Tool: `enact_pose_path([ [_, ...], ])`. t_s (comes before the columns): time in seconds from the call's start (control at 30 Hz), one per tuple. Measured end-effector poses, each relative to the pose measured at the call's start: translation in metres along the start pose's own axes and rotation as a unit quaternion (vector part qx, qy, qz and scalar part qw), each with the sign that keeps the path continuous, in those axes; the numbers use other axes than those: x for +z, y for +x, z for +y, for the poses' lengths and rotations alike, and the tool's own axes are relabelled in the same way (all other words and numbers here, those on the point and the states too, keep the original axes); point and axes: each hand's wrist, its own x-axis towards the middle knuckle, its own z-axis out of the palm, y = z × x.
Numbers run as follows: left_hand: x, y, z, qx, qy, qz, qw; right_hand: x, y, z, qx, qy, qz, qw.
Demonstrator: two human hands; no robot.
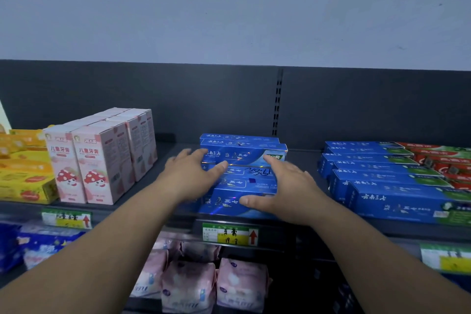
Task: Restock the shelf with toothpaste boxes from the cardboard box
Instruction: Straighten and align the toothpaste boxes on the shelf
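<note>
A pale wall [229,7] is rising over a dark back panel [127,97], and we're facing a dark shelf [305,154].

Head view: the blue toothpaste boxes [242,153] are sitting stacked mid-frame on the shelf deck, long sides toward us. Our L hand [196,173] is lying on the stack's 9 o'clock side, fingers stretched out & a bit blurred, thumb on the front face, gripping nothing. Our R hand [283,191] is pressing flat on the stack's 3 o'clock part, fingers straight & spread, thumb across the lowest front box.

At 9 o'clock, pink cartons [99,160] w/ a mushroom pic are standing upright, w/ yellow packs [25,181] just beside them. At 3 o'clock, more blue boxes [395,186] are lying in rows, w/ red boxes [446,160] beyond. At 6 o'clock, a green-yellow price tag [230,233] is hanging on the shelf rim, and pink soft packs [188,283] are lying below it.
</note>
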Motion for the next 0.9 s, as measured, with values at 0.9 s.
enact_pose_path([
  [0.9, -0.028, 0.037, 0.001, 0.020, 0.022, 0.018, 0.999, -0.035, 0.037, 0.014, 0.039, 0.066, -0.005, 0.997],
])
